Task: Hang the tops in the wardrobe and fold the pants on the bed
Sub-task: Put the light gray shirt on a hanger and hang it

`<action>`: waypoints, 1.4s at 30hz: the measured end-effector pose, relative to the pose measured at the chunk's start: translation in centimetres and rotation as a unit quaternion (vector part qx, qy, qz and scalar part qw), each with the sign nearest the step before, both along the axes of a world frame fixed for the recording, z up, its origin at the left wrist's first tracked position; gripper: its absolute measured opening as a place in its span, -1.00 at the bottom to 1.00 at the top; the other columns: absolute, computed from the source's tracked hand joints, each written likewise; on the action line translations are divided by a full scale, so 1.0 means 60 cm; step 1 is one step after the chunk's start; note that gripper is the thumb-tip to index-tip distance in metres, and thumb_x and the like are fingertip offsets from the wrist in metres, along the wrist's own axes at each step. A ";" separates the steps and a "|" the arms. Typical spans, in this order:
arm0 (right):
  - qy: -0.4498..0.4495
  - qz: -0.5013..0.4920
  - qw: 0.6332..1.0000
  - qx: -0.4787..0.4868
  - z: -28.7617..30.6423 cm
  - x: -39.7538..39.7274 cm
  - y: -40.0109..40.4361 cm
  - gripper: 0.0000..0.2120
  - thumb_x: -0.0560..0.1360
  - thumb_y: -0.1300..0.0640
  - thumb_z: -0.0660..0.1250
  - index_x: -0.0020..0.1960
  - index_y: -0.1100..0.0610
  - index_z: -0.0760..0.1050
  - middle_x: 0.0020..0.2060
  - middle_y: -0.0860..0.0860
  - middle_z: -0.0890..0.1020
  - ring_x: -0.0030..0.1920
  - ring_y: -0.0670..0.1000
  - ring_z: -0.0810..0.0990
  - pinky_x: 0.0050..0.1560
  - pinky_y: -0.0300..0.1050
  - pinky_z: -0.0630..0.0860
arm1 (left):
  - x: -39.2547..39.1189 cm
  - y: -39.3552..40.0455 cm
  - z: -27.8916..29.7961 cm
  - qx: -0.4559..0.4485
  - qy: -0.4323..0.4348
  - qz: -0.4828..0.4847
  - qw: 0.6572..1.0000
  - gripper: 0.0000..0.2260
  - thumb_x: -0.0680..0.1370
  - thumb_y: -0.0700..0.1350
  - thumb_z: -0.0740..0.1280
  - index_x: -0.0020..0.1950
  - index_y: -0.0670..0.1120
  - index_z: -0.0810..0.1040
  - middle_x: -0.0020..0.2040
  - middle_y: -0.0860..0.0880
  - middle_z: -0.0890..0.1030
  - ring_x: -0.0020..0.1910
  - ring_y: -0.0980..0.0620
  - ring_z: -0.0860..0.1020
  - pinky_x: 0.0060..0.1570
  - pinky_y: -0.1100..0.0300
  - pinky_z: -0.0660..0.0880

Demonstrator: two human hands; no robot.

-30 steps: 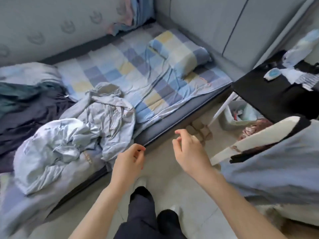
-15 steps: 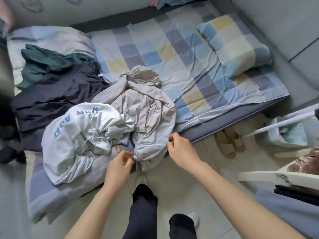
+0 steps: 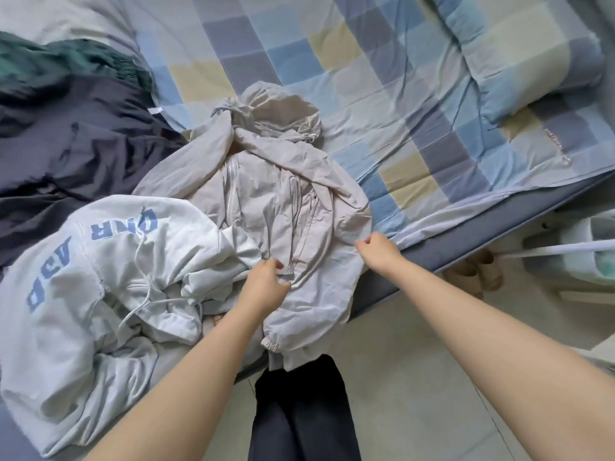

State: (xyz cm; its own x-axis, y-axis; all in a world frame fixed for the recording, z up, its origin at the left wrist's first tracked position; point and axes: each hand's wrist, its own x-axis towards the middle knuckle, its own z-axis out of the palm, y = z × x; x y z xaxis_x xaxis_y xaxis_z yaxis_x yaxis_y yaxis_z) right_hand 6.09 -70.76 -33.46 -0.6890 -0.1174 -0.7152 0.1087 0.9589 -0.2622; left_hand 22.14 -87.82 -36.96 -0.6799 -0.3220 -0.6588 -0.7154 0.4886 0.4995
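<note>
Soft, even daylight fills the frame, bright but without harsh glare. Shadows are faint: shallow grey in the folds of the pale jacket (image 3: 283, 194) at the centre, and a dim band under the edge of the bed (image 3: 432, 247) at the right. The dark clothes (image 3: 66, 154) in the upper left are smeared with motion blur, their detail lost. The wide lens bends the bed edge, and the forearms swell toward the lower corners. The centre is fairly sharp.
</note>
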 end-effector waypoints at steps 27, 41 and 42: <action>-0.001 0.306 0.899 -0.315 -0.046 0.046 -0.041 -0.82 0.48 0.23 0.14 -0.13 -0.04 0.40 -0.21 -0.03 0.35 -0.14 0.05 0.44 -0.10 -0.04 0.40 | -0.241 -0.090 -0.052 0.096 0.156 0.423 0.887 -0.57 0.49 -0.18 0.42 0.33 -0.13 0.40 0.18 0.01 0.53 0.11 0.01 0.52 0.12 0.17 0.41; -0.416 -0.448 0.699 -0.372 0.106 -0.015 -0.098 -0.28 0.53 -0.36 0.06 0.26 0.27 0.47 -0.03 0.21 0.66 -0.01 0.17 0.62 0.00 0.05 0.53 | -0.084 -0.023 0.279 0.140 0.262 0.019 0.955 -0.91 0.54 -0.35 0.31 -0.16 -0.33 0.48 -0.27 -0.16 0.50 -0.25 0.13 0.40 -0.21 0.25 0.36; -0.410 -0.464 0.683 -0.388 0.125 -0.016 -0.106 -0.31 0.54 -0.34 0.07 0.25 0.25 0.50 -0.03 0.23 0.67 0.01 0.18 0.62 0.01 0.08 0.51 | -0.077 -0.022 0.301 0.151 0.254 -0.014 0.955 -0.91 0.54 -0.33 0.31 -0.16 -0.31 0.48 -0.27 -0.16 0.49 -0.25 0.13 0.39 -0.21 0.20 0.36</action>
